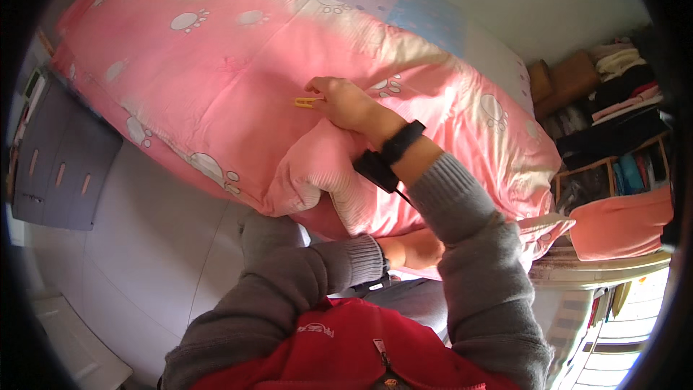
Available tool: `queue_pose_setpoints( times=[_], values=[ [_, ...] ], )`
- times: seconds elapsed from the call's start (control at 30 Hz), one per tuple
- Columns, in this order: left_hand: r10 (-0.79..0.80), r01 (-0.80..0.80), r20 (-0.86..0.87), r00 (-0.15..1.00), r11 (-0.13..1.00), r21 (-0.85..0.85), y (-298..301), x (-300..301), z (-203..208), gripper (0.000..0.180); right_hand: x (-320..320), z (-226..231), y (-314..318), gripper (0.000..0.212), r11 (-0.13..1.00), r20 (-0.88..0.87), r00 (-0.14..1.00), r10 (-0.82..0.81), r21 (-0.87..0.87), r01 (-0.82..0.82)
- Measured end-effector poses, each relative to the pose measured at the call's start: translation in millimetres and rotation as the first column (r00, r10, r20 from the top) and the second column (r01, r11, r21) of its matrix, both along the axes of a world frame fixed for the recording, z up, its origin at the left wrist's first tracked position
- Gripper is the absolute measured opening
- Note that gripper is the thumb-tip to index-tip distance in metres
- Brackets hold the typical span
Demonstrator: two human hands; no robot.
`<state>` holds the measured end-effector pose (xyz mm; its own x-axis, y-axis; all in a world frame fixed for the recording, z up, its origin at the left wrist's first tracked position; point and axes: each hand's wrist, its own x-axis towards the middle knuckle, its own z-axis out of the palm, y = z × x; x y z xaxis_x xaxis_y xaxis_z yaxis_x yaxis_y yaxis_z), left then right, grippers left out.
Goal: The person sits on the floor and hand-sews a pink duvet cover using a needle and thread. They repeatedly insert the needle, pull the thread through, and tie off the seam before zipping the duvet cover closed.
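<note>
My right hand (339,101) pinches a small yellow plastic clip (306,102) against the pink paw-print quilt (216,65); left hand's hidden under it, can't tell.

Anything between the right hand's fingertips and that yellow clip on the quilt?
Nothing: in the head view the right hand has its fingertips at the yellow clip, which lies on the pink quilt.

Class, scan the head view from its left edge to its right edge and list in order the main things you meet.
Grey drawer cabinet → yellow clip → right hand → black wristband → shelves of folded clothes.
</note>
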<state>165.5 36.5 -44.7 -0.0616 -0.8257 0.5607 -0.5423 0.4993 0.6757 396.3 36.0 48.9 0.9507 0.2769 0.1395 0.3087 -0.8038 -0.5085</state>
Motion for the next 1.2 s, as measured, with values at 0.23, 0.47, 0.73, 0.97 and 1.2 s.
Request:
queue_pose_setpoints(
  times=[0.23, 0.47, 0.73, 0.97, 1.2],
  values=[
    [0.002, 0.051, -0.413, 0.911, 0.992, 0.119, 14.6, 18.5, 17.5, 0.037, 25.4, -41.5, 15.1, 0.022, 0.92, -0.109, 0.99, -0.091, -0.39, 0.041],
    [-0.013, 0.012, 0.055, 0.998, 1.0, 0.019, 2.4, 10.0, 14.2, 0.016, -49.8, 52.8, -72.6, 0.014, 0.788, 0.072, 0.937, -0.341, 0.566, 0.243],
    [0.075, -0.04, 0.302, 0.95, 0.992, -0.12, -7.3, 5.1, 4.8, 0.011, -244.9, 13.7, -186.1, 0.011, 0.59, -0.26, 0.598, -0.758, 0.116, 0.799],
    [0.072, -0.1, 0.356, 0.932, 0.993, 0.06, -3.8, 2.4, 22.5, 0.007, -258.7, -18.9, -179.0, 0.03, 0.715, 0.103, 0.868, -0.486, -0.524, 0.463],
    [0.081, 0.021, -0.185, 0.979, 0.869, 0.495, -14.1, 11.4, 34.2, 0.011, -387.9, 57.0, -164.7, 0.021, 0.703, 0.235, 0.689, -0.686, 0.459, 0.543]
  ],
)
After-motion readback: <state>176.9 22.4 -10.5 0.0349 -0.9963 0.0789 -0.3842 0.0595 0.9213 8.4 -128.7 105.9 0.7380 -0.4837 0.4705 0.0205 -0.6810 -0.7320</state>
